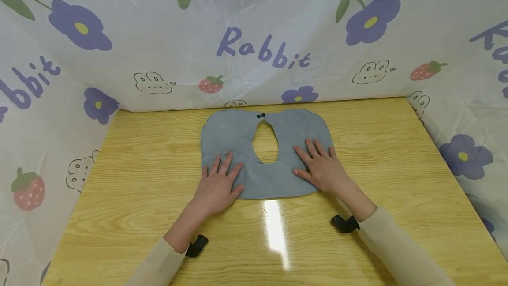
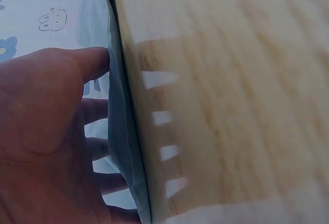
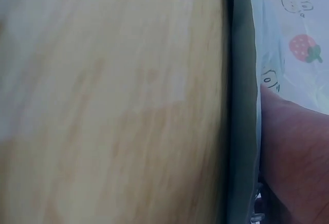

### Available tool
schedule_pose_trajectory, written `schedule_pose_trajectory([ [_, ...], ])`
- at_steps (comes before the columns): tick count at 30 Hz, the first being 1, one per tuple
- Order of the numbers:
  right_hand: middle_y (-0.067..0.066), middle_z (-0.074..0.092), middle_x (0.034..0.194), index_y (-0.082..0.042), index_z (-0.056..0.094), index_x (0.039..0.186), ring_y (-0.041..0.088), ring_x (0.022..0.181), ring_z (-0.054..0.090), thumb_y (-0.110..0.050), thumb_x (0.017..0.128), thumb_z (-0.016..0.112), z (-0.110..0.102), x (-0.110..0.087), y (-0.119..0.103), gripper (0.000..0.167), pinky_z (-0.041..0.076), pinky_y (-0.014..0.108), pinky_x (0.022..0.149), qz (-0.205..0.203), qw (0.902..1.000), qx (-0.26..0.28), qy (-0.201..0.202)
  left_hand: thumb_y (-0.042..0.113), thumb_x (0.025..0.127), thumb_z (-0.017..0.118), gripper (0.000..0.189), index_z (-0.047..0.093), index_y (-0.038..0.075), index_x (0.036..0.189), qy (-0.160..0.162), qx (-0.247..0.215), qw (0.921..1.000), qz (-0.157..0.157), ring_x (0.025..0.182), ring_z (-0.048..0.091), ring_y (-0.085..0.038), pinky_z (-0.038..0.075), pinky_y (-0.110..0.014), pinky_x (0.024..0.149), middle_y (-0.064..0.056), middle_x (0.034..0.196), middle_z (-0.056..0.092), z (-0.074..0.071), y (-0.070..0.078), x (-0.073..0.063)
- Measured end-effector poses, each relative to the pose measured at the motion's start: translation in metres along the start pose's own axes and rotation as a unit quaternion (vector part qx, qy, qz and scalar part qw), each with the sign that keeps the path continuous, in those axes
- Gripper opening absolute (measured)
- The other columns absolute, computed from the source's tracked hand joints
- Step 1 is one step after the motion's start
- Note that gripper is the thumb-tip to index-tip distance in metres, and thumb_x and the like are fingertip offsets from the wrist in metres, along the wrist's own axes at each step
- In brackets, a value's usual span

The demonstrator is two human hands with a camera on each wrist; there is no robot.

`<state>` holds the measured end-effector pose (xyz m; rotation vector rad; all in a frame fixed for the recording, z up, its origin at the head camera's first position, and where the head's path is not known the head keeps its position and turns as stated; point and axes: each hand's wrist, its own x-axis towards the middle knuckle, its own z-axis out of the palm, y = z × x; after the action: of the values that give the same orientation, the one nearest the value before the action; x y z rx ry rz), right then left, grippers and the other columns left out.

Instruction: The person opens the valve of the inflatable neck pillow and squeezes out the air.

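A blue-grey bib lies spread flat on the wooden table, its oval neck opening in the middle. Two dark snaps sit together at the far end of that opening. My left hand rests on the bib's near left part with fingers straight and spread. On the near right part my right hand lies palm down, fingers also spread. In the left wrist view the left hand's fingertips meet the bib, seen edge-on. The right wrist view has the right hand against the bib's edge, its fingers mostly hidden.
The table has a light wood grain and a bright reflection near its front. White cloth walls with flower, strawberry and rabbit prints rise at the back and both sides. Black wrist mounts stick out from under both wrists.
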<state>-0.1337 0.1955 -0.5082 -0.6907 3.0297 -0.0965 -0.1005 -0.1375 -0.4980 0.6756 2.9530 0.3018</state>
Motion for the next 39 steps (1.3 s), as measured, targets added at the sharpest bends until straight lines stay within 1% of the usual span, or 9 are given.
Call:
schedule_pose_trajectory([
  [8, 0.025, 0.038, 0.159, -0.011, 0.045, 0.157, 0.046, 0.145, 0.035, -0.054, 0.101, 0.059, -0.003, 0.000, -0.004, 0.072, 0.030, 0.073, 0.108, -0.018, 0.9992, -0.008, 0.034, 0.043, 0.100, 0.067, 0.065, 0.049, 0.012, 0.154, -0.028, 0.003, 0.9996, 0.005, 0.149, 0.021, -0.052, 0.026, -0.077, 0.108, -0.022, 0.164, 0.029, -0.018, 0.004, -0.004],
  [10, 0.024, 0.039, 0.158, -0.012, 0.045, 0.157, 0.045, 0.145, 0.037, -0.053, 0.101, 0.059, -0.005, -0.002, -0.008, 0.070, 0.030, 0.073, 0.108, -0.029, 0.9986, -0.006, 0.044, 0.042, 0.100, 0.066, 0.064, 0.049, 0.013, 0.154, -0.033, 0.007, 0.9992, 0.024, 0.150, 0.019, -0.050, 0.024, -0.076, 0.109, -0.021, 0.164, 0.030, -0.022, 0.008, -0.006],
  [15, 0.021, 0.036, 0.161, -0.015, 0.044, 0.158, 0.042, 0.148, 0.033, -0.050, 0.103, 0.058, -0.013, -0.011, -0.026, 0.067, 0.026, 0.070, 0.112, -0.065, 0.9962, 0.018, 0.054, 0.040, 0.102, 0.064, 0.061, 0.048, 0.015, 0.155, -0.038, 0.002, 0.9939, 0.103, 0.152, 0.016, -0.047, 0.023, -0.074, 0.111, -0.019, 0.165, 0.028, -0.027, 0.026, -0.010],
  [18, 0.018, 0.034, 0.163, -0.016, 0.044, 0.158, 0.040, 0.150, 0.031, -0.049, 0.104, 0.056, -0.015, -0.017, -0.039, 0.065, 0.025, 0.068, 0.115, -0.092, 0.9935, 0.030, 0.061, 0.041, 0.103, 0.063, 0.060, 0.048, 0.018, 0.156, -0.038, -0.001, 0.9913, 0.126, 0.153, 0.015, -0.046, 0.025, -0.077, 0.108, -0.016, 0.166, 0.028, -0.026, 0.039, -0.011],
  [22, 0.016, 0.031, 0.164, -0.016, 0.041, 0.159, 0.038, 0.151, 0.028, -0.049, 0.105, 0.053, -0.011, -0.022, -0.054, 0.064, 0.025, 0.066, 0.116, -0.130, 0.9891, 0.029, 0.063, 0.042, 0.104, 0.061, 0.058, 0.047, 0.022, 0.157, -0.034, 0.020, 0.9921, 0.119, 0.153, 0.015, -0.046, 0.028, -0.081, 0.102, -0.013, 0.167, 0.026, -0.021, 0.049, -0.008],
  [26, 0.014, 0.027, 0.167, -0.015, 0.036, 0.162, 0.036, 0.152, 0.026, -0.052, 0.105, 0.051, -0.002, -0.026, -0.060, 0.069, 0.028, 0.065, 0.115, -0.152, 0.9871, 0.014, 0.050, 0.042, 0.105, 0.058, 0.058, 0.044, 0.025, 0.158, -0.038, 0.049, 0.9924, 0.107, 0.152, 0.016, -0.048, 0.030, -0.082, 0.100, -0.011, 0.168, 0.026, -0.013, 0.053, -0.005],
  [31, 0.011, 0.020, 0.169, -0.012, 0.028, 0.163, 0.036, 0.154, 0.020, -0.054, 0.104, 0.050, 0.009, -0.028, -0.059, 0.075, 0.029, 0.064, 0.114, -0.153, 0.9878, 0.011, 0.025, 0.043, 0.105, 0.057, 0.057, 0.045, 0.026, 0.158, -0.053, 0.056, 0.9920, 0.100, 0.152, 0.016, -0.048, 0.028, -0.084, 0.098, -0.006, 0.168, 0.027, -0.008, 0.053, -0.003],
  [34, 0.010, 0.017, 0.170, -0.012, 0.026, 0.164, 0.036, 0.155, 0.016, -0.057, 0.104, 0.049, 0.013, -0.028, -0.059, 0.079, 0.026, 0.066, 0.115, -0.150, 0.9884, 0.021, 0.009, 0.043, 0.105, 0.057, 0.055, 0.047, 0.026, 0.157, -0.063, 0.061, 0.9917, 0.094, 0.151, 0.018, -0.048, 0.027, -0.084, 0.099, -0.004, 0.168, 0.026, -0.005, 0.052, -0.002],
  [39, 0.011, 0.013, 0.171, -0.012, 0.023, 0.165, 0.038, 0.155, 0.011, -0.066, 0.101, 0.045, 0.016, -0.028, -0.061, 0.087, 0.021, 0.068, 0.116, -0.147, 0.9889, 0.004, -0.015, 0.036, 0.105, 0.060, 0.054, 0.048, 0.026, 0.156, -0.074, 0.087, 0.9887, 0.096, 0.149, 0.025, -0.050, 0.032, -0.083, 0.097, -0.005, 0.168, 0.027, 0.000, 0.053, -0.002],
])
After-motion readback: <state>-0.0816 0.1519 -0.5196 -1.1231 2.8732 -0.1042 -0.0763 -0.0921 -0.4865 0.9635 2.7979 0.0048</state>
